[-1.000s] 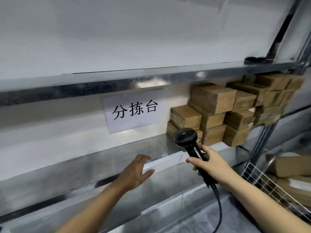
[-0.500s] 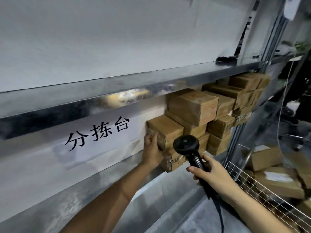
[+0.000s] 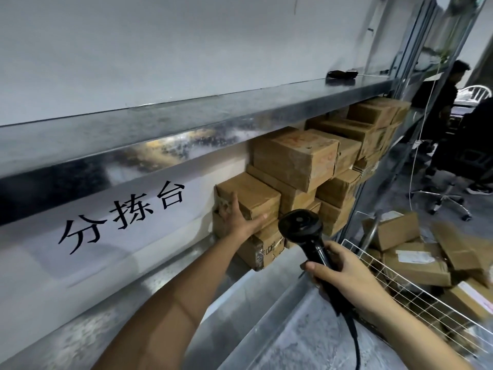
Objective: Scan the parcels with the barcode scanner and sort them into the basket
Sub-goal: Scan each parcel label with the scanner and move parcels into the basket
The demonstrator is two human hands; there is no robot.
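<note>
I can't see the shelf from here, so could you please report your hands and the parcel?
Left hand grips leftmost parcel on the shelf. Right hand holds scanner. Nothing on top of it; basket at right, holding parcels.

Parcels (image 3: pixel 293 158) stacked close under upper shelf (image 3: pixel 213 110) (tight above), open room leftward

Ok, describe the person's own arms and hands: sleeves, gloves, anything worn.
Both the left arm and right arm are bare as far as the frame shows; no sleeve edge is in view. The left hand and right hand wear no gloves, and no watch, bracelet or ring shows.
</note>
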